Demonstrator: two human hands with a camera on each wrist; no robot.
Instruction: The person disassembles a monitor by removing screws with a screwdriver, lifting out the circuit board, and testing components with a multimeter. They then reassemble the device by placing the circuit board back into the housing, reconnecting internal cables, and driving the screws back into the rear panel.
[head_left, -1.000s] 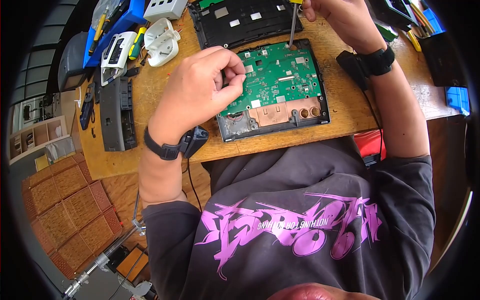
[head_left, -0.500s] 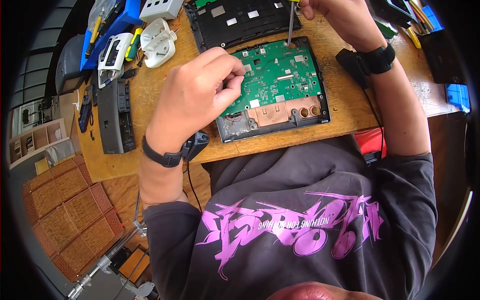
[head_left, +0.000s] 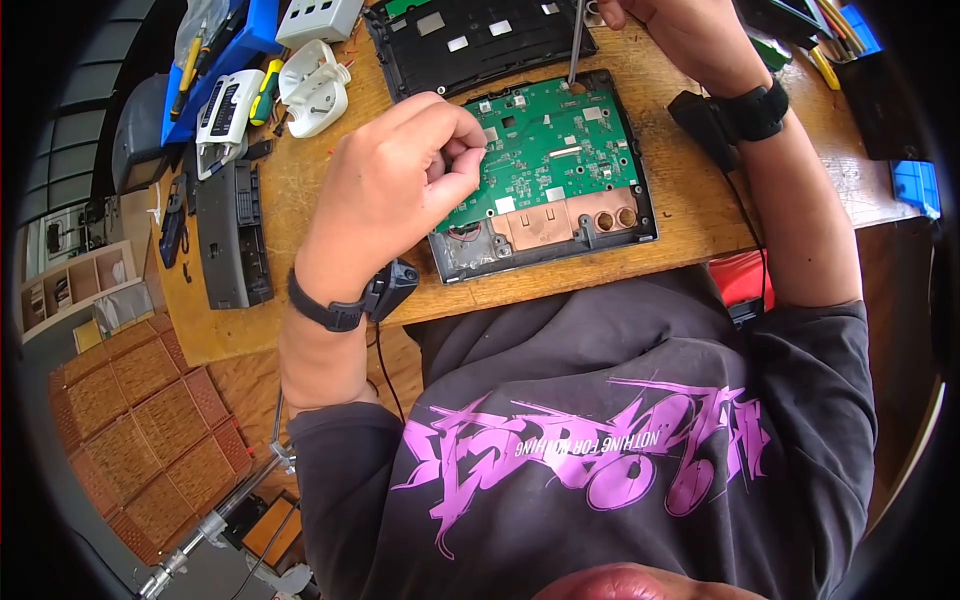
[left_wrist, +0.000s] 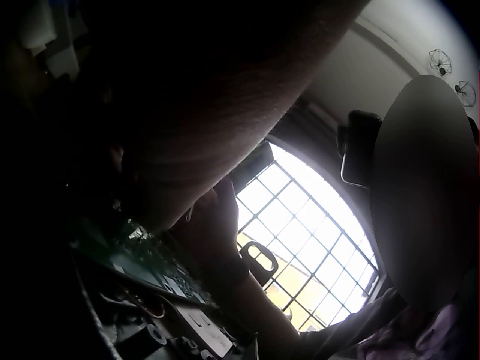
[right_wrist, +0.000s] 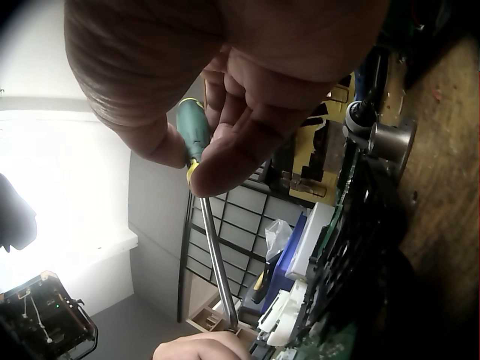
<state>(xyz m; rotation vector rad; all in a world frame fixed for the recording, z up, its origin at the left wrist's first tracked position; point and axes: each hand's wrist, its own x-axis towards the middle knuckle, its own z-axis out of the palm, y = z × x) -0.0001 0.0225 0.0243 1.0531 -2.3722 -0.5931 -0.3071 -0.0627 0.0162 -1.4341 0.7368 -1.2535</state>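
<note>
In the head view, a green circuit board (head_left: 540, 150) lies in a black casing (head_left: 560, 263) with a copper plate (head_left: 540, 225) along its near side. The left hand (head_left: 395, 175) is at the board's left edge, fingers curled and thumb near the index finger; whether anything is between them is hidden. At the upper right, the right hand (head_left: 690, 40) holds a screwdriver (head_left: 577, 45), its tip near the board's far right corner. The right wrist view shows thumb and fingers of the right hand (right_wrist: 225, 97) round the green and yellow handle (right_wrist: 193, 131), shaft (right_wrist: 217, 259) pointing down.
A black cover (head_left: 480, 45) with cut-outs lies behind the casing. To the left are a white housing (head_left: 312, 88), a green and yellow tool (head_left: 265, 92), a blue bin (head_left: 205, 70) and a long black part (head_left: 232, 235). A cable runs from each wrist camera.
The screwdriver's tip has shifted slightly up and left in the head view, and its handle has left that view. Casing and board appear slightly further left. The left hand keeps nearly the same pose.
</note>
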